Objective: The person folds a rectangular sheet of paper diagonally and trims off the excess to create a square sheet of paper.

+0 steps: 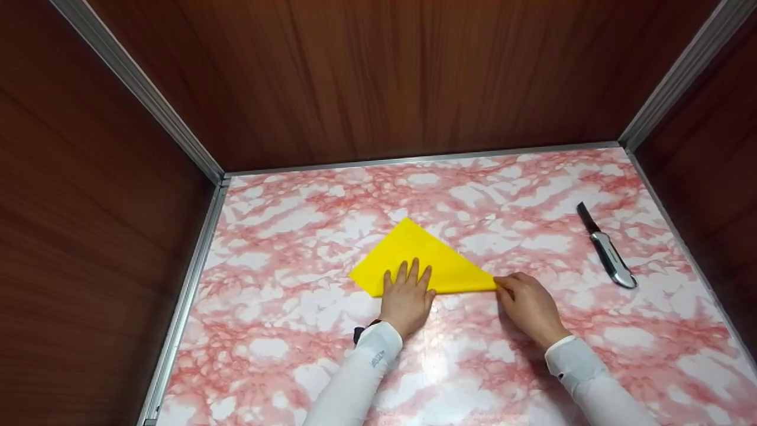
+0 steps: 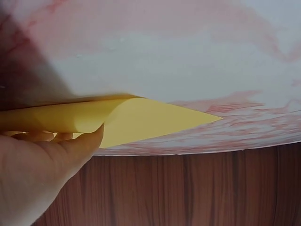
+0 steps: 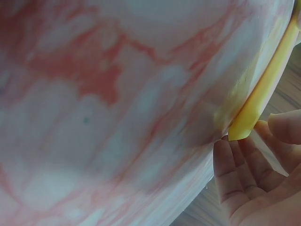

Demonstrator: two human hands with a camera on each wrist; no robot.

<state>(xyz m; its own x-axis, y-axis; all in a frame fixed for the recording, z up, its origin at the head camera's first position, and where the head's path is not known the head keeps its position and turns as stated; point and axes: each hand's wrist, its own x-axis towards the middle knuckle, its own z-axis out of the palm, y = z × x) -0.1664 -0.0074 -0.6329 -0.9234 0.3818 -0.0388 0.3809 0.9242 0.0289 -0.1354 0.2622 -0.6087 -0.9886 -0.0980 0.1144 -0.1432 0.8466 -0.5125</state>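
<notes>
A sheet of yellow paper (image 1: 434, 257), folded over along its near edge, lies on the marbled tabletop with one corner pointing away. My left hand (image 1: 407, 299) rests on its near part, fingers spread and straight over the paper. In the left wrist view the fold of the yellow paper (image 2: 61, 115) shows as a rounded, loose bend beside the left thumb. At the right end of the fold, my right hand (image 1: 529, 305) pinches the narrow corner between thumb and fingers. That corner of the paper (image 3: 244, 125) appears at the right fingertips in the right wrist view.
A utility knife (image 1: 609, 251) with its dark blade extended lies to the right, beyond the right hand, blade end pointing away. Brown wood-grain panels (image 1: 414, 83) with metal edging enclose the red-and-white tabletop (image 1: 284, 236) at the back and both sides.
</notes>
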